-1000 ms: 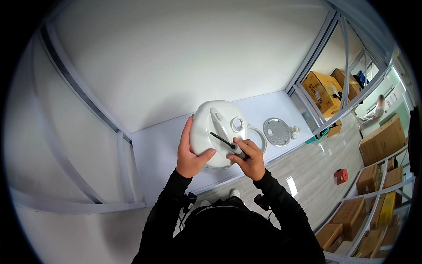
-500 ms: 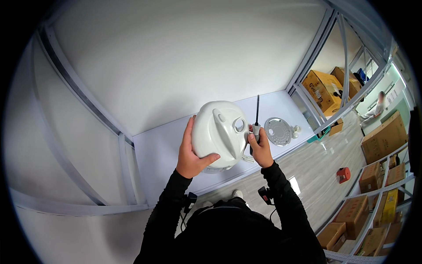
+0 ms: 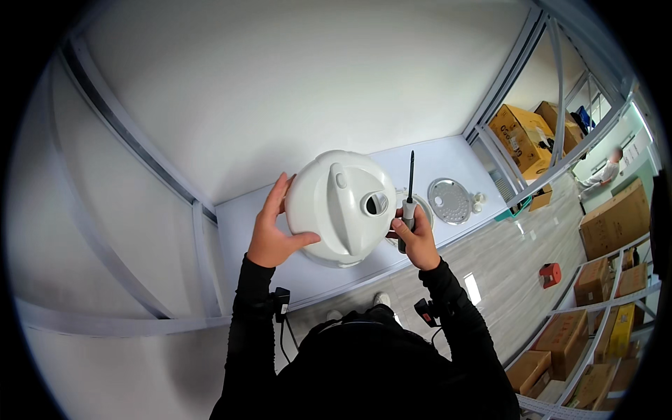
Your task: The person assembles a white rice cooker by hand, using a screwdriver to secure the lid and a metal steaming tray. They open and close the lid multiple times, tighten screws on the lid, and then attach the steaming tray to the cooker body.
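A white, rounded rice-cooker lid (image 3: 316, 199) with a raised ridge and a round hole on its right side is held up over the table. My left hand (image 3: 269, 231) grips its left side, thumb on the top face and fingers at the far edge. A screwdriver (image 3: 409, 203) with a grey and black handle stands shaft-up in my right hand (image 3: 420, 238), which is closed round the handle beside the lid's right edge. Whether the right fingertips also bear the lid is hidden. Right of that hand, a round perforated metal plate (image 3: 448, 201) lies on the table.
The white table (image 3: 280, 280) runs against a white wall. Small white parts (image 3: 479, 201) lie by the metal plate, and a pale ring-shaped part (image 3: 425, 207) shows behind my right hand. Frame posts, cardboard boxes (image 3: 612, 220), a red stool (image 3: 549, 275) and another person (image 3: 607, 169) are off to the right.
The lid has moved left and turned, its top face now facing me more fully. My left hand has shifted left with it. The pale ring-shaped part shows more beside the screwdriver.
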### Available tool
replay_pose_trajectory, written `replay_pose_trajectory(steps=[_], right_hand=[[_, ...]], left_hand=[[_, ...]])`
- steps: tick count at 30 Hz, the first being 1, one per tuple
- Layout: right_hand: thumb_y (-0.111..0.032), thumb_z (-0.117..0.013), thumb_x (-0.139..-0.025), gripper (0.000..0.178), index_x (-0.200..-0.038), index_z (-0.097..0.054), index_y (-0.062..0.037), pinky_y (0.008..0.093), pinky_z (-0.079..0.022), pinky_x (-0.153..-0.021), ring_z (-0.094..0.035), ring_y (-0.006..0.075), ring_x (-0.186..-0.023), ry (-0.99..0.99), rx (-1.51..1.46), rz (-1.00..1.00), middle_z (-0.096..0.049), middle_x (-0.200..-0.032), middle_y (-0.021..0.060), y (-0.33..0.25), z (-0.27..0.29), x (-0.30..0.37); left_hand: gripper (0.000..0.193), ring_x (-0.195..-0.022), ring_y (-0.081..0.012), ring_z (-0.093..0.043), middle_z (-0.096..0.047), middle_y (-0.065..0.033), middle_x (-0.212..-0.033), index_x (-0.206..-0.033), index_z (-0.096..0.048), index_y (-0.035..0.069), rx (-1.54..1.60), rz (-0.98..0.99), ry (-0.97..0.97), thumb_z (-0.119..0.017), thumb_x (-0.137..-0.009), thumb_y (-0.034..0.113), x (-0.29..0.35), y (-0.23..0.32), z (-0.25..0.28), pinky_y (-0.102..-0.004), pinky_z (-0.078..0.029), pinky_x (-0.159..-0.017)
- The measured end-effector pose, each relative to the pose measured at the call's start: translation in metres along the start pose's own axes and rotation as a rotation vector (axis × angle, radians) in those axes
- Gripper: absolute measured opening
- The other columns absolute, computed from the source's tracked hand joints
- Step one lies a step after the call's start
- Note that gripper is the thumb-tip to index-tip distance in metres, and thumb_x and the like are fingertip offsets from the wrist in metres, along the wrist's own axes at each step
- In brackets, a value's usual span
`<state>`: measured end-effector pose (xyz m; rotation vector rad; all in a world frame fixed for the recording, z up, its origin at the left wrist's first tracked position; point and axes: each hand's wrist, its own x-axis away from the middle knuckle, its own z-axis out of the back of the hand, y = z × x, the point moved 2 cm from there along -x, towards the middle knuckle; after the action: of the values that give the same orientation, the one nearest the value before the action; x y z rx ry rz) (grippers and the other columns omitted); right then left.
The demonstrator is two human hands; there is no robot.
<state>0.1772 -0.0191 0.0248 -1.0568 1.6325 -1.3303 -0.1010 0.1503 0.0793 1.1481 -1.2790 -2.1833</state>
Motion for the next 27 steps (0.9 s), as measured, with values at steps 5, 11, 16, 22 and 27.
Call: replay_pose_trajectory(steps=[5, 11, 16, 22, 27], right_hand=[[-0.016, -0.069, -0.101, 0.039, -0.132, -0.050, -0.0036, 0.0353, -0.061, -0.086, -0.067, 0.0160, -0.100, -0.116, 0.030, -0.010, -0.061, -0.112, 0.0053, -0.001, -0.011, 0.011], [-0.012, -0.075, -0.096, 0.043, -0.134, -0.056, -0.0027, 0.0282, -0.057, -0.074, -0.064, 0.0112, -0.085, -0.251, 0.101, -0.032, -0.065, -0.100, 0.0021, -0.010, -0.020, 0.023], [-0.007, -0.080, -0.091, 0.033, -0.120, -0.064, -0.0027, 0.0266, -0.052, -0.070, -0.060, 0.0092, -0.080, -0.315, 0.059, -0.057, -0.066, -0.094, 0.0004, -0.020, -0.025, 0.027], [-0.003, -0.079, -0.090, 0.027, -0.113, -0.066, -0.0018, 0.0261, -0.050, -0.072, -0.060, 0.0073, -0.080, -0.446, 0.231, 0.139, -0.067, -0.090, -0.0001, -0.028, -0.027, 0.033], [-0.003, -0.080, -0.088, 0.017, -0.096, -0.066, -0.0022, 0.0290, -0.049, -0.068, -0.060, 0.0119, -0.075, -0.469, 0.277, 0.202, -0.064, -0.085, 0.0035, -0.042, -0.041, 0.044]], left_hand=[[0.108, -0.134, -0.0301, -0.058, -0.044, -0.0219, -0.159, -0.160, -0.030, 0.003, 0.043, -0.002, 0.147, -0.091, -0.071, 0.005, 0.027, -0.008, 0.009, -0.0445, -0.047, -0.111], [0.087, -0.136, -0.0313, -0.053, -0.047, -0.0182, -0.154, -0.157, -0.035, 0.001, 0.014, -0.004, 0.277, -0.079, -0.082, 0.006, 0.057, 0.005, -0.001, -0.0454, -0.043, -0.114], [0.082, -0.140, -0.0309, -0.044, -0.039, -0.0156, -0.154, -0.153, -0.037, 0.001, -0.263, 0.075, 0.440, -0.079, -0.085, 0.018, 0.105, 0.004, -0.026, -0.0465, -0.042, -0.112], [0.075, -0.130, -0.0279, -0.048, -0.043, -0.0134, -0.147, -0.147, -0.039, 0.002, -0.083, 0.295, 0.701, -0.079, -0.087, 0.019, 0.154, -0.001, -0.085, -0.0455, -0.044, -0.106], [0.050, -0.121, -0.0226, -0.054, -0.047, -0.0119, -0.141, -0.142, -0.041, 0.001, 0.082, 0.298, 0.832, -0.065, -0.101, 0.018, 0.164, -0.001, -0.117, -0.0376, -0.050, -0.100]])
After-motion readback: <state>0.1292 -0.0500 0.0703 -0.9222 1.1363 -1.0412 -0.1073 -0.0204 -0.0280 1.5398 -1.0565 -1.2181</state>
